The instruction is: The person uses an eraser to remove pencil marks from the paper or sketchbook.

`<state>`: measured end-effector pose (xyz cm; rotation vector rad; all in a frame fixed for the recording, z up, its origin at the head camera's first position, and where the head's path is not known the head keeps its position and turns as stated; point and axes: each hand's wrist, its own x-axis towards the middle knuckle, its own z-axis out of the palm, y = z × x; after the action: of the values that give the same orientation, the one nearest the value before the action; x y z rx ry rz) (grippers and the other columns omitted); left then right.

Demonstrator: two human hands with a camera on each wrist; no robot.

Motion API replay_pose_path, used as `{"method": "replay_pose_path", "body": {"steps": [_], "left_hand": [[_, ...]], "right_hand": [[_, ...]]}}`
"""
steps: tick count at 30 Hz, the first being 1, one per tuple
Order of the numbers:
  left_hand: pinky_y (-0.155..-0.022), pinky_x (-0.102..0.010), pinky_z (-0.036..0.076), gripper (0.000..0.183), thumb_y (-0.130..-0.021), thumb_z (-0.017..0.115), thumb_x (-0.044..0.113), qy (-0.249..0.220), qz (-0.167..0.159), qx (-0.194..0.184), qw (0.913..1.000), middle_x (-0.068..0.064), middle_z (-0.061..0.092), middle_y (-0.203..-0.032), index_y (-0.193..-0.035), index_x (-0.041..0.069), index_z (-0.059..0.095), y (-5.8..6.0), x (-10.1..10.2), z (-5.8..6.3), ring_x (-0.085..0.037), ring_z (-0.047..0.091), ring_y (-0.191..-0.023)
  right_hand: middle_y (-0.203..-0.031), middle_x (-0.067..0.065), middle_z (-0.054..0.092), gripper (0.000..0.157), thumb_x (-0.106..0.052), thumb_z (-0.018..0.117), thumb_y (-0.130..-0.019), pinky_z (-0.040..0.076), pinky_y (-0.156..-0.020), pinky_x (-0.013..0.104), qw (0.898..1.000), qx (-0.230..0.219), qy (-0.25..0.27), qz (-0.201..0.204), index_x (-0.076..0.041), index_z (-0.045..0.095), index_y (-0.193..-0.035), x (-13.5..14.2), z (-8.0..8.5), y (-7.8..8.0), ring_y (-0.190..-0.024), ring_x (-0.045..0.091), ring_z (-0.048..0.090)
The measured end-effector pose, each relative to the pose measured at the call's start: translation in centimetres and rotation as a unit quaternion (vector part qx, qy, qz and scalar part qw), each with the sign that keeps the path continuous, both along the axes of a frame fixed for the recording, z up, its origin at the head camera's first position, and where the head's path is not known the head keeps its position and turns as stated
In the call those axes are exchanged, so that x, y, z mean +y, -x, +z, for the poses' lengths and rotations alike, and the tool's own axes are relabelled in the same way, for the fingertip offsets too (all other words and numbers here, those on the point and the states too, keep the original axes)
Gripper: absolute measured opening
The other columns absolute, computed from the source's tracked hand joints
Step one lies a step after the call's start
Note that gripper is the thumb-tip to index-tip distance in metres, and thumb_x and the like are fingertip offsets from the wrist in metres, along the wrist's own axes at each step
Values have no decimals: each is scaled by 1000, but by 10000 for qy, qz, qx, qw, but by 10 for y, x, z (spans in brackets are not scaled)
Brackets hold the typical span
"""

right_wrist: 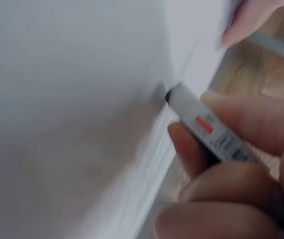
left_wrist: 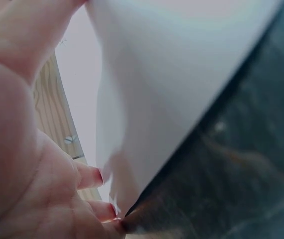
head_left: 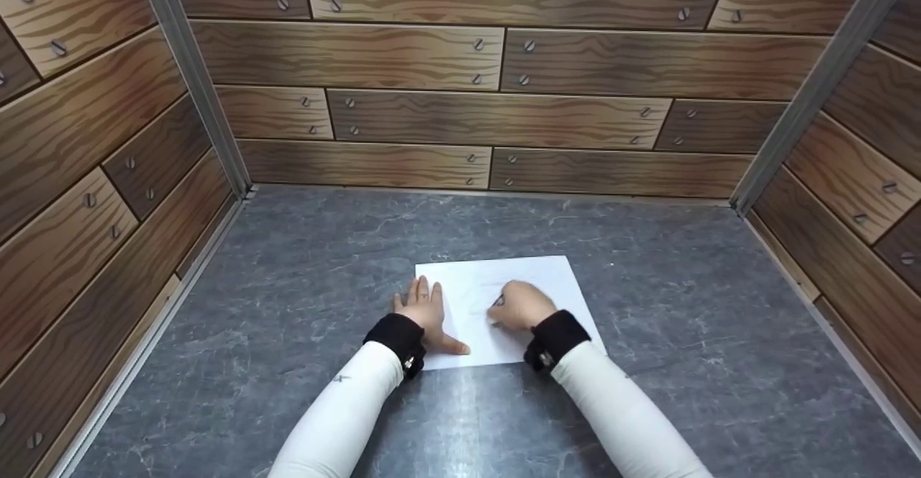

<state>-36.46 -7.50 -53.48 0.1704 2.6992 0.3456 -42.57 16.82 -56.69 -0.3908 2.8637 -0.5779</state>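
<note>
White, flat paper sheet: rests the left hand across its left edge with wide-spread fingers, holding nothing. Pinches a small white block with red and black print and a dark tip in the curled right hand, over the sheet's middle; cannot tell if touching it. Black bands round both wrists, then long white sleeves. Below and around, dark gray stone-look tabletop; farther out, brown wood-look walls.

Free tabletop beyond paper, then plank wall
</note>
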Motion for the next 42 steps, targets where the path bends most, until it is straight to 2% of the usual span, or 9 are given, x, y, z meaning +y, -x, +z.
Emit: {"method": "replay_pose_path", "body": {"steps": [3,8,10,18,25,28,33,37,42], "left_hand": [[-150,-72,10,150,-89,91,79,-30,-27,-42,10000,-29,-2,-197,-189,2,10,1,-1,-1,-43,-1,-187],[-149,-73,10,147,-91,91,78,-80,-47,-58,9999,-28,-2,-197,-189,3,10,1,-1,-2,-44,-2,-187],[-149,-74,9,146,-92,91,77,-55,-59,-43,10000,-29,-2,-197,-189,3,10,1,-2,-2,-44,-2,-187],[-149,-74,10,146,-92,91,75,-121,-40,40,9999,-31,0,-196,-188,0,12,-1,-1,0,-45,0,-187],[-149,-74,8,146,-92,92,73,-163,-41,-9,9999,-30,-3,-197,-188,0,10,-2,0,3,-45,-2,-187],[-149,-74,8,145,-92,92,72,-160,-29,-1,9999,-31,-2,-197,-188,0,11,-2,0,3,-45,-2,-187],[-149,-73,9,144,-94,91,73,-86,-3,-27,10000,-30,-2,-197,-188,1,11,-3,-1,4,-44,-2,-187],[-150,-72,7,143,-94,91,73,-125,49,-51,9999,-28,-3,-197,-189,3,10,-4,0,9,-42,-3,-188],[-150,-73,5,143,-94,92,70,-188,61,-50,9998,-28,-4,-198,-189,3,9,-4,1,10,-42,-5,-188]], "right_hand": [[-60,-10,49,46,-31,80,-100,39,-58,28,9995,-275,118,68,-27,55,-62,-6,-1,-2,-56,14,45],[-56,-6,46,52,-24,81,-98,37,-57,31,9975,-34,-291,-650,-23,48,-58,6,2,1,-54,17,42],[-54,-6,43,55,-22,79,-97,37,-57,32,9964,99,-402,-743,-23,44,-55,10,3,3,-54,18,40],[-61,-10,52,45,-34,80,-100,42,-60,28,9995,-316,22,27,-27,56,-62,-9,-2,4,-58,14,48],[-48,-10,37,56,-20,78,-96,36,-56,32,9971,162,-382,-633,-24,42,-52,11,3,5,-51,17,37],[-49,-10,38,55,-20,75,-97,37,-59,32,9979,280,-347,-466,-25,43,-53,12,3,5,-54,17,39],[-56,-12,48,47,-29,80,-99,40,-58,29,9998,-144,-1,122,-28,56,-58,-3,-1,2,-56,13,45],[-59,-8,52,42,-28,83,-95,40,-58,29,9999,-49,-77,-140,-25,58,-61,12,2,6,-57,15,47],[-52,-10,47,50,-26,78,-96,41,-59,31,9985,109,-353,-397,-26,51,-54,41,3,20,-54,17,46]]}}
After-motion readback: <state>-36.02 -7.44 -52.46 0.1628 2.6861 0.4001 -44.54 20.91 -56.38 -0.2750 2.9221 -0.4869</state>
